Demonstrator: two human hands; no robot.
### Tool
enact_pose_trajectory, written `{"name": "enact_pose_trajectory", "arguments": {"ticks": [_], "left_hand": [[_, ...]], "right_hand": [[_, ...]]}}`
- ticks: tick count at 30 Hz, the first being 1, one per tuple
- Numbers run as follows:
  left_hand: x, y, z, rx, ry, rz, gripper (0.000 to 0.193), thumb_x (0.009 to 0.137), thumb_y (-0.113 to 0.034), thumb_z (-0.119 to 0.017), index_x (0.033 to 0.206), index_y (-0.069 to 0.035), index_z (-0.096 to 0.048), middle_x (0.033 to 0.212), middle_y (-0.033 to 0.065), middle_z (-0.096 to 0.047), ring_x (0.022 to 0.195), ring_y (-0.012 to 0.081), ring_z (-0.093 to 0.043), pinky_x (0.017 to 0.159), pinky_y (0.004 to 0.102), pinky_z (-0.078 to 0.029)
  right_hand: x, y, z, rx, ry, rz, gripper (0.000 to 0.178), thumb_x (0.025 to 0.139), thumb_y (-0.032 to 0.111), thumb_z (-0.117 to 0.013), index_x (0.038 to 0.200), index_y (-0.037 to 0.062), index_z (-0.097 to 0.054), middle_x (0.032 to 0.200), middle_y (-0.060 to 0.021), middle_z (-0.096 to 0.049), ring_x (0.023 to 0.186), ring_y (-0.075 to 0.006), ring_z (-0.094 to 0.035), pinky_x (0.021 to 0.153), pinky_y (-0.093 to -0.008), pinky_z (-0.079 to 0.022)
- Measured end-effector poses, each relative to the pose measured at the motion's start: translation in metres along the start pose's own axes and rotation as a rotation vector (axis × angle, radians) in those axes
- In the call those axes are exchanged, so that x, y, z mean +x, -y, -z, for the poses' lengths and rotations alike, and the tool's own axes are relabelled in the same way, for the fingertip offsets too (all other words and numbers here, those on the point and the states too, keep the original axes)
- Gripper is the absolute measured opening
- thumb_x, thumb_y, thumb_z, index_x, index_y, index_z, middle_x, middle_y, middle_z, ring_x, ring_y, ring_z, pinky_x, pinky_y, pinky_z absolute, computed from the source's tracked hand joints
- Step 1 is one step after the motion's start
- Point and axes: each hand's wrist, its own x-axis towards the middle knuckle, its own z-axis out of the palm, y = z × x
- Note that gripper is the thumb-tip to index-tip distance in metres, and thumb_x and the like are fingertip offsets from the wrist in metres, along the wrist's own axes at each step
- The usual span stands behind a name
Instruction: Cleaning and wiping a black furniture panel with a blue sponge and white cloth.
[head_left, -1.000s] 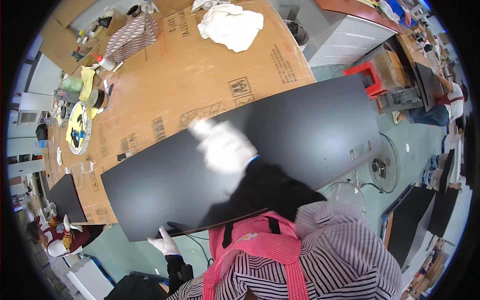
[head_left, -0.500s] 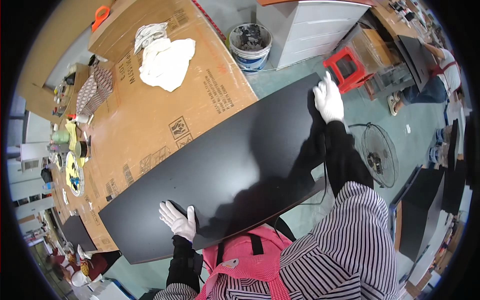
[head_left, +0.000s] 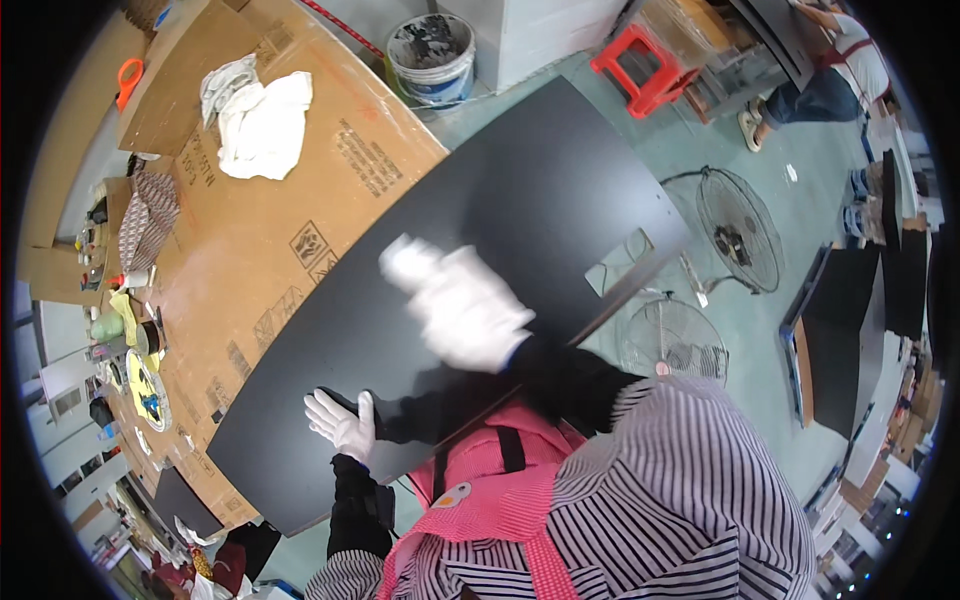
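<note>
A large black panel point(head_left: 560, 190) lies slantwise across the cardboard-covered table and reaches past its edge on the right. Near the panel's right end there is a rectangular cut-out with the floor showing through, and a few small holes. My left hand point(head_left: 342, 425), in a white glove, rests on the near left part of the panel with its fingers spread. My right hand point(head_left: 465, 310), also white-gloved, is over the panel's middle. Motion smears its fingers, so I cannot tell whether it touches the surface or holds anything.
White cloths point(head_left: 265, 120) lie on the cardboard point(head_left: 330, 190) beyond the panel. Orange-handled scissors point(head_left: 129, 82) are at the far left. Past the table stand a stained bucket point(head_left: 432, 65), a red stool point(head_left: 640, 75) and two fans point(head_left: 735, 240). Another person point(head_left: 820, 95) handles a dark board.
My right hand has left the panel's far right end and come left and nearer, to its middle. The cut-out now shows fully. My left hand stays on the panel; the view has shifted.
</note>
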Motion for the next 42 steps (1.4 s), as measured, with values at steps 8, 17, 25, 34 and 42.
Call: {"name": "enact_pose_trajectory", "arguments": {"ticks": [8,17,25,34,42], "left_hand": [[0.009,0.03,-0.006,-0.02,-0.021,-0.008,0.088,0.11,-0.051,-0.043,0.17,-0.003,0.0,0.176,0.0298,0.005,0.162,0.0513,0.006,0.13,0.0605,0.003],[0.0,0.001,0.004,0.065,-0.036,-0.019,0.106,0.104,-0.069,-0.046,0.169,0.0,0.001,0.175,0.031,0.004,0.162,0.0515,0.005,0.13,0.0605,0.0],[-0.005,0.015,0.021,0.088,0.015,0.066,0.111,0.102,-0.07,-0.048,0.168,0.003,0.002,0.175,0.0314,0.005,0.162,0.0512,0.007,0.13,0.06,0.001],[-0.01,0.028,0.02,0.124,0.003,0.09,0.11,0.103,-0.072,-0.046,0.168,0.002,0.001,0.174,0.0344,0.004,0.161,0.0543,0.004,0.13,0.0621,-0.002],[0.003,0.017,0.001,0.152,-0.165,-0.033,0.105,0.102,-0.067,-0.053,0.167,0.003,-0.01,0.171,0.0365,-0.009,0.158,0.0562,-0.011,0.127,0.067,-0.015]], "right_hand": [[0.007,0.052,-0.064,0.458,-0.245,0.398,0.05,0.082,0.017,-0.067,0.131,0.0083,-0.066,0.143,-0.0114,-0.063,0.113,-0.0301,-0.067,0.105,-0.0466,-0.052],[-0.031,-0.255,0.055,-0.382,-0.785,-0.614,0.04,0.088,0.036,-0.065,0.112,0.0046,-0.07,0.135,-0.0169,-0.066,0.102,-0.0367,-0.069,0.084,-0.0519,-0.055],[0.089,-0.075,0.017,0.0,-0.699,0.036,0.03,0.084,0.026,-0.065,0.111,0.0118,-0.064,0.099,-0.0091,-0.066,0.089,-0.0292,-0.067,0.074,-0.0439,-0.052],[0.09,0.013,-0.027,0.288,-0.428,0.404,0.031,0.089,0.02,-0.062,0.118,0.0137,-0.066,0.107,-0.0075,-0.068,0.097,-0.0282,-0.07,0.084,-0.0449,-0.056],[-0.034,-0.266,0.063,-0.338,-0.597,-0.292,0.04,0.091,0.032,-0.066,0.125,0.0103,-0.067,0.126,-0.0177,-0.067,0.113,-0.0375,-0.062,0.093,-0.0506,-0.047]]}}
